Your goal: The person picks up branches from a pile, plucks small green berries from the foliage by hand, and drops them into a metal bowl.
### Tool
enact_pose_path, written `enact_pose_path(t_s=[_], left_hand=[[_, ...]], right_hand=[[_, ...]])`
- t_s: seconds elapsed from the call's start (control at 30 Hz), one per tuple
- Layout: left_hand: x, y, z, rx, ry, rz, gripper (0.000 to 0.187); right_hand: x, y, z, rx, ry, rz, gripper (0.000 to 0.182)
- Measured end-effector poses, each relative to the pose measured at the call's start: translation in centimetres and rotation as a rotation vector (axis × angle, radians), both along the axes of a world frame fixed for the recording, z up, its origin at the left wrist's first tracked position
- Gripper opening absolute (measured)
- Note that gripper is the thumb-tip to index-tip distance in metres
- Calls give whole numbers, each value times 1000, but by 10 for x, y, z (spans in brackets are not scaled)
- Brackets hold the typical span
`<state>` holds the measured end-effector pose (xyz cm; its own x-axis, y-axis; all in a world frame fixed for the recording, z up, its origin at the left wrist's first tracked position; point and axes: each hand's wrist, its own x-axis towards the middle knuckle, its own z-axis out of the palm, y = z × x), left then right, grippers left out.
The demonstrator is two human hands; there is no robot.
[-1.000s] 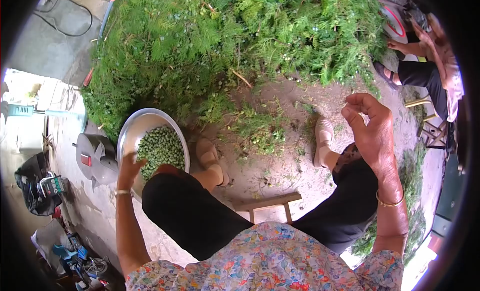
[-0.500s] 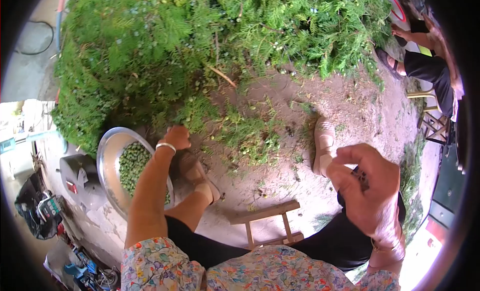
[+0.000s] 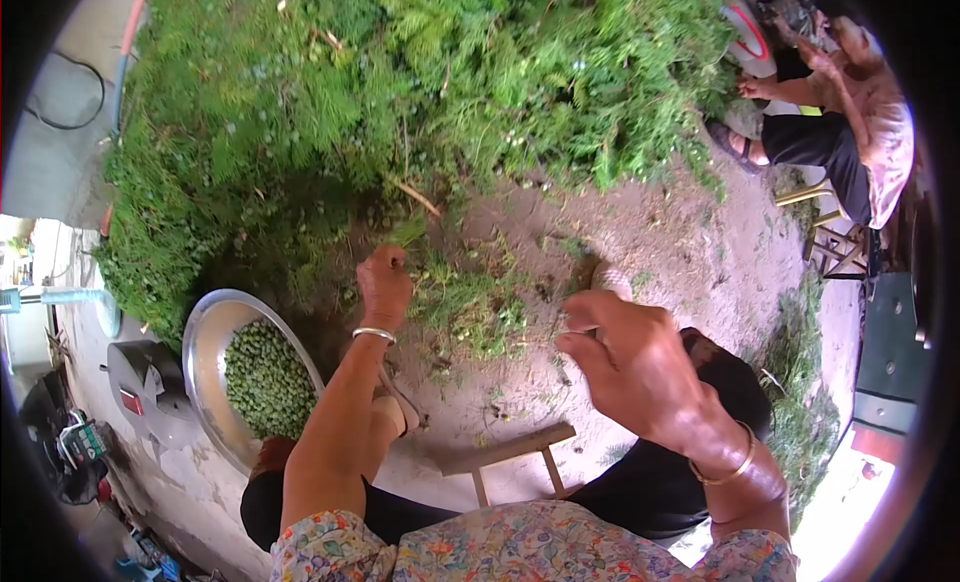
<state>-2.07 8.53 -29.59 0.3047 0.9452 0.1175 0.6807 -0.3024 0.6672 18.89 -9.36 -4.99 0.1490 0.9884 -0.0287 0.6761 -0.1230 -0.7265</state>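
My left hand point(image 3: 385, 284) is closed around a small green sprig point(image 3: 405, 232) that sticks out past the knuckles, over the ground in front of the branch pile. A silver bangle is on that wrist. My right hand point(image 3: 630, 367) is raised nearer the camera, its thumb and index finger curled towards each other; whether anything lies between them is too small to make out. Left of my left arm, a wide metal basin point(image 3: 207, 367) leans at a tilt and holds many small green berries point(image 3: 265, 379).
A large pile of green branches point(image 3: 330, 112) spans the far side. A wooden stool point(image 3: 510, 450) lies between my legs. Another person point(image 3: 880, 132) sits at the upper right. A dark round container point(image 3: 150, 382) stands left of the basin.
My left hand has moved right, away from the basin, and now has a sprig in it. My right hand has moved left, towards the middle. The whole view has shifted a little.
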Motion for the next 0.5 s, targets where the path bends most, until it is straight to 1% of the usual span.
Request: enact_pose_path(t_s=[0.03, 0.07, 0.1, 0.17, 0.2, 0.27, 0.3, 0.33, 0.37, 0.4, 0.43, 0.5], left_hand=[[13, -2, 29, 29, -15, -7, 17], [23, -5, 56, -10, -97, -59, 15], [32, -10, 83, -47, -177, -116, 13], [48, -26, 138, 19, -221, -179, 12], [54, -36, 162, 50, -250, -234, 12], [60, -63, 201, 93, -297, -294, 12], [60, -75, 213, 109, -338, -340, 12], [59, -85, 220, 122, -341, -344, 12], [56, -95, 224, 230, -329, -427, 13], [53, -102, 228, 337, -312, -507, 15], [51, -107, 231, 346, -310, -503, 15], [48, -115, 237, 377, -205, -653, 18]], right_hand=[[-3, 1, -1, -19, 79, -34, 19], [-7, 2, -2, -83, 213, -111, 22], [-8, 5, -4, -49, 201, -115, 22], [-3, 13, -6, -167, 425, -197, 24], [-1, 17, -3, -136, 417, -202, 24], [2, 23, 3, -231, 972, -404, 23], [3, 24, 2, -210, 970, -401, 23], [3, 25, 1, -157, 1140, -443, 19], [3, 25, 2, -108, 1309, -480, 16], [2, 23, 5, -104, 1310, -472, 16], [1, 23, 8, -68, 1340, -499, 15], [1, 23, 8, -38, 1365, -522, 13]])
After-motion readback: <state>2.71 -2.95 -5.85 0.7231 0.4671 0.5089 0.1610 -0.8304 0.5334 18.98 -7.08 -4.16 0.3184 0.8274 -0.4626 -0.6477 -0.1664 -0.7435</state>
